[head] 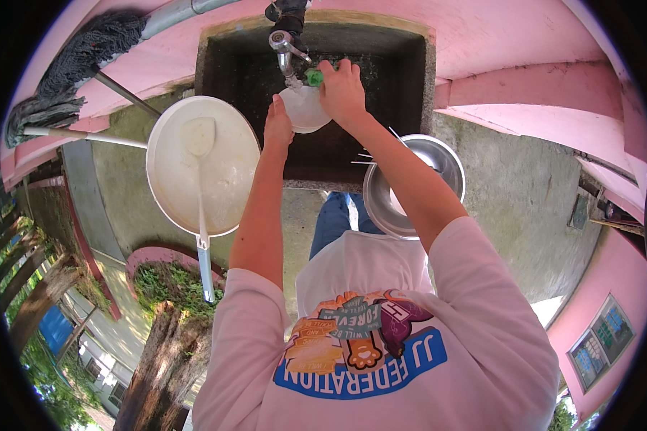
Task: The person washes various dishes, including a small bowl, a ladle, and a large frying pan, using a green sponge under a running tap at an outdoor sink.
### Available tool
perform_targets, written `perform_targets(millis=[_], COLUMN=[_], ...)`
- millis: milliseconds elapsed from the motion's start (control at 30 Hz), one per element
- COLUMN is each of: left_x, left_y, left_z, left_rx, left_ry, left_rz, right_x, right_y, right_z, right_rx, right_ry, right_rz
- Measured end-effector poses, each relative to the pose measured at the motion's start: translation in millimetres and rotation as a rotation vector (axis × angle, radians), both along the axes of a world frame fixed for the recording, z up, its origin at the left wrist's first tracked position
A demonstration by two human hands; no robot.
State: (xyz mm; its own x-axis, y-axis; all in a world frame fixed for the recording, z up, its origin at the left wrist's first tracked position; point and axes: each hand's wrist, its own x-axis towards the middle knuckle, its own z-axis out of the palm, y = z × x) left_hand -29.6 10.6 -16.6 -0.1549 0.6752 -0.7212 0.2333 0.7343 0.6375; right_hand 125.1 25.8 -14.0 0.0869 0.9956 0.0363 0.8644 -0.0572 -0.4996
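Observation:
My left hand (279, 125) grips the left rim of a white bowl (305, 110) under the running metal faucet (284, 51), above the dark concrete sink (323, 161). At the bowl's right side, my right hand (343, 90) holds a green scrubbing pad (314, 77); its fingers curl over it. Water falls from the spout at the bowl's upper edge. To the left is a white pan (167, 178) with a pale spatula (199, 141) lying in it. Metal basins (453, 156) stand at the sink's right front corner, partly hidden by my right forearm, with thin utensil handles sticking out.
Grey string mops (94, 46) lean at the upper left, with a white handle (113, 139) running behind the pan. The pan's blue handle (205, 269) points towards me. A pink wall (496, 32) rises behind the sink. A planter (167, 280) and a wooden trunk (159, 372) are at lower left.

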Motion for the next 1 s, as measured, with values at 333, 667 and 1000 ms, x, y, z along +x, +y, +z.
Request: perform_targets(millis=[333, 667, 1000], left_x=[5, 2, -22], left_y=[4, 17, 34], left_z=[-20, -9, -13], left_rx=[0.051, 0.19, -0.393], left_ry=[0.164, 0.285, -0.378], left_rz=[-0.047, -0.341, -0.108], right_x=[-21, 4, 15], right_y=[-7, -7, 12], right_z=[-7, 2, 34], right_rx=[-0.518, -0.282, -0.612], right_ry=[0.837, -0.237, 0.594], right_rz=[0.004, 0.626, 0.723])
